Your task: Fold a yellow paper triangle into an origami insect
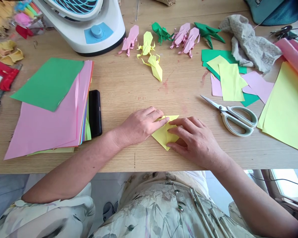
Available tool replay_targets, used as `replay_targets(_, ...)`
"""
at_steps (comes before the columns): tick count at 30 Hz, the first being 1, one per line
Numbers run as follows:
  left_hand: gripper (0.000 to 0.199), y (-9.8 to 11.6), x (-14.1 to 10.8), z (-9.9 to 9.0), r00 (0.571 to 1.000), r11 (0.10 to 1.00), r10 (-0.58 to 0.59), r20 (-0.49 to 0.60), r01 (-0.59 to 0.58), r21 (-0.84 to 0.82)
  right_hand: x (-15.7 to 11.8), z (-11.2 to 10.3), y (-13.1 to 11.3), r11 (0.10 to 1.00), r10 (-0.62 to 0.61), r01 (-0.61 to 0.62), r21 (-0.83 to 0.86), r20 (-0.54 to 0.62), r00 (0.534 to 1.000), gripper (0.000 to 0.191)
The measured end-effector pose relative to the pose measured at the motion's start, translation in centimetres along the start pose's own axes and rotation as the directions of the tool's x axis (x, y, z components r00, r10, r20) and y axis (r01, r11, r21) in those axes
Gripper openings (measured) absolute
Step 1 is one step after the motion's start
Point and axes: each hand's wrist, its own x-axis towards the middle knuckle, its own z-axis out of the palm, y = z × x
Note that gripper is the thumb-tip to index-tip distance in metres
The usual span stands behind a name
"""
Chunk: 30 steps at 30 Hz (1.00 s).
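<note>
A yellow sheet of origami paper (161, 134), folded into a small pointed shape, lies near the front edge of the wooden table. My left hand (144, 125) reaches over its upper left side, with fingers pressed together and holding it down near the top edge. My right hand (196, 138) grips its right side with bent fingers, the thumb near the bottom point and the index finger near the top. Part of the paper's right side is hidden under that hand. Scissors (234, 117) with pale handles lie to the right, partly spread, touched by neither hand.
Folded paper figures in pink (132, 38), yellow (147, 43) and green (161, 32) stand at the back. Coloured sheets (47, 124) and a black phone (95, 112) lie left. A white fan (101, 19) stands behind. Paper offcuts (229, 81), a grey cloth (253, 43) and yellow sheets (288, 112) lie right.
</note>
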Motion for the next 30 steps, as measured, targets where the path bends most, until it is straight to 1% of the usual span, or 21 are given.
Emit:
replay_targets(3, 0.031, 0.0, 0.1, -0.1, 1.0, 1.0, 0.001, -0.001, -0.001, -0.007, 0.0, 0.0, 0.0, 1.0, 0.002, -0.002, -0.001, -0.003, 1.0, 0.029)
replay_targets(8, 0.031, 0.1, 0.0, -0.3, 1.0, 1.0, 0.011, 0.028, -0.011, 0.014, 0.0, 0.0, -0.1, 1.0, -0.001, 0.001, -0.001, 0.007, 1.0, 0.024)
replay_targets(13, 0.03, 0.4, 0.1, -0.4, 1.0, 0.998, 0.006, 0.027, -0.007, 0.057, 0.1, -0.1, -0.2, 1.0, -0.01, 0.01, -0.003, -0.013, 1.0, 0.026)
replay_targets(17, 0.03, 0.6, 0.2, -0.6, 0.999, 0.998, -0.004, 0.048, 0.001, 0.064, 0.1, -0.1, -0.2, 1.0, -0.009, 0.009, 0.011, -0.019, 1.0, 0.026)
replay_targets(24, 0.032, 1.4, 0.3, -0.6, 0.994, 0.997, -0.061, 0.09, 0.056, 0.055, 0.1, 0.0, -0.3, 1.0, -0.007, 0.007, 0.008, -0.02, 1.0, 0.026)
replay_targets(30, 0.033, 2.0, 0.3, -0.4, 0.988, 0.992, -0.122, 0.098, 0.12, 0.028, 0.0, 0.0, -0.3, 1.0, -0.004, 0.004, -0.013, -0.014, 1.0, 0.027)
